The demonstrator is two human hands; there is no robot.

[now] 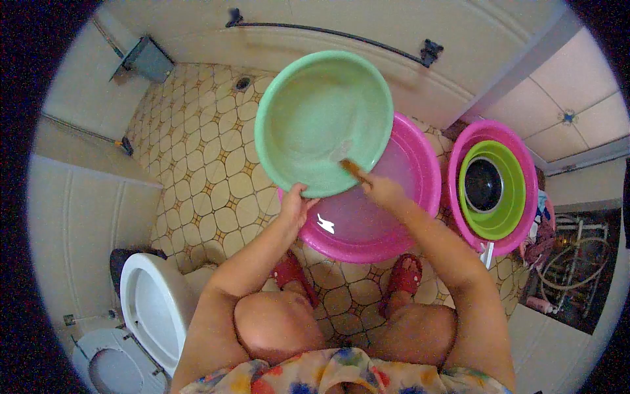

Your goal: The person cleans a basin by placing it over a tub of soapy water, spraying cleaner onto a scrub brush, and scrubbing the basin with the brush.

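Note:
A light green basin (315,118) is tilted over a large pink basin (420,171) that holds cloudy water. My left hand (296,207) grips the green basin's lower rim, fingers partly hidden behind it. Closed round a brown brush (351,169), my right hand (382,190) is at the green basin's lower right edge. The brush's head touches or nearly touches the inside, beside a small whitish patch.
On the right, another pink basin (459,217) holds a lime green basin (469,213) and a dark round bowl (483,184). Cloths and hoses lie beyond. A white toilet (154,315) stands lower left. A rail (328,30) crosses the wall.

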